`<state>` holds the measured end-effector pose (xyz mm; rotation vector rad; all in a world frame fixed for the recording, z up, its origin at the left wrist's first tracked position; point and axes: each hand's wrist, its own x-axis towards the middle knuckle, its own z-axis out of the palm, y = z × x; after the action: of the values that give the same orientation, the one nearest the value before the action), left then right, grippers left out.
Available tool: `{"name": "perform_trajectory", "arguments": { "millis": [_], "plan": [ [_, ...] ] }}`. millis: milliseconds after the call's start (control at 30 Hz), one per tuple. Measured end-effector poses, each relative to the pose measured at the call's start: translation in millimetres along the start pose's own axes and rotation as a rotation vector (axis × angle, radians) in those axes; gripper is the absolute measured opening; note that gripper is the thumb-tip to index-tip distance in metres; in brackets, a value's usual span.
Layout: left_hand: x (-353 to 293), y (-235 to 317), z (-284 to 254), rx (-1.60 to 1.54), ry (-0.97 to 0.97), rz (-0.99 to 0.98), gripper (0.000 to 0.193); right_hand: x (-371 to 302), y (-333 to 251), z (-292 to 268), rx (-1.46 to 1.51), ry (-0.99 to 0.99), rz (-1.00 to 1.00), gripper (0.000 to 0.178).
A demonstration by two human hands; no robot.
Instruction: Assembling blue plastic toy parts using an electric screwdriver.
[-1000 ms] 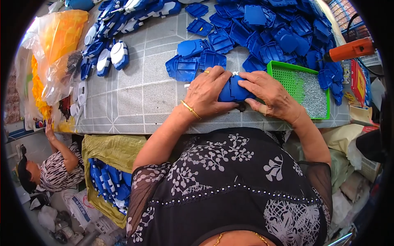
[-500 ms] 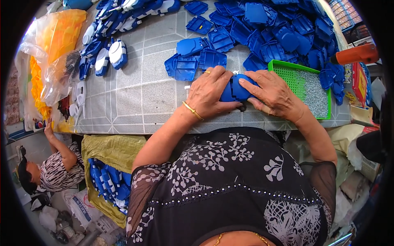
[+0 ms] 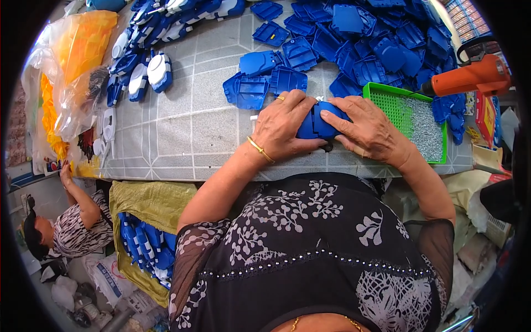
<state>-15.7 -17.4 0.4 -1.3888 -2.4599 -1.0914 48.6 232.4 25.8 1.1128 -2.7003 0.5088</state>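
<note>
1. Clear plastic bag [image 3: 63, 119] at the surface's [image 3: 180, 130] left end, with orange sheets [image 3: 91, 41] inside.
2. A bunch of dark red pieces [image 3: 87, 145] near that bag.
3. Another person [image 3: 83, 227] at far left, in a dark cap [image 3: 34, 229] and patterned top.
4. Olive woven sack [image 3: 152, 202], open, below the surface's front edge.
5. White printed sack [image 3: 108, 276] at lower left.
6. Red-and-yellow box [image 3: 487, 119] at far right.

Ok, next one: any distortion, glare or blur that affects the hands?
Head view: fisheye with black corners, the table's edges bowing; head view: left hand and right hand look fairly sharp around the blue casing; head view: silvery pieces glint in the green tray, away from both hands.
</note>
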Motion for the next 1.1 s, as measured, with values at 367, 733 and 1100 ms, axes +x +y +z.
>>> {"name": "perform_trajectory", "arguments": {
  "millis": [367,733,1100],
  "plan": [
    [1.7,-1.0,-1.7,0.021,-0.048,0.051,0.077,6.2,-4.8,-1.4,-0.090,-0.078,-0.026,0.056],
    [9.0,8.9,3.6,0.098,-0.004,-0.005,0.077,-10.4,10.2,-0.9,0.134,0.073,0.124,0.054],
    [4.9,18.8,6.9,0.118,-0.070,-0.016,0.076,-87.3,57.1,-93.2,0.090,1.550,0.642,0.053]
  ]
}}
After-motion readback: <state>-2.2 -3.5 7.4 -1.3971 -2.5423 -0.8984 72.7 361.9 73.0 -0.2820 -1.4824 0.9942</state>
